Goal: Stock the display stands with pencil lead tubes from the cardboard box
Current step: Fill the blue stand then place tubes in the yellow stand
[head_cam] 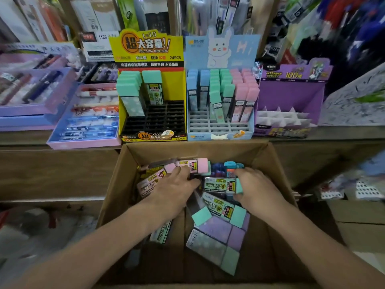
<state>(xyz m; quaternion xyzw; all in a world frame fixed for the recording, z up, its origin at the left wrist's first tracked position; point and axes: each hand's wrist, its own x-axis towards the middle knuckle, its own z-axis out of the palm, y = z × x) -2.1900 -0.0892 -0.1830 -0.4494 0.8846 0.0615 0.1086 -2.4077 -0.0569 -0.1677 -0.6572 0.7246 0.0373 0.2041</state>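
Cardboard box (208, 150) sits open right under the shelf (343, 134), and both of my arms reach down into it. Loose lead tubes (216, 247) lie jumbled across its bottom, some flat and some tilted, with mint, lilac and pink caps.

My right hand (258, 190) grasps a mint-capped tube (220, 185) lying sideways near the middle of the box: fingers curl over its top edge and the thumb comes in from below, so it is pinched at the cap end. My left hand (177, 190) lies palm down on the heap, fingertips touching a pink-capped tube (193, 163) by the back wall. Whether it has a real grip on that one I cannot tell; the fingers hide the contact.

Up on the shelf, just behind the box, stand the displays. The yellow stand (145, 49) holds mint-capped tubes (129, 94) upright in the back left of its black grid. The blue stand (220, 49) beside it, touching it, carries blue, mint and pink tubes (227, 90) in its rear rows. A purple stand (291, 90) sits further right. Left of the yellow one lie flat pen trays (83, 117).
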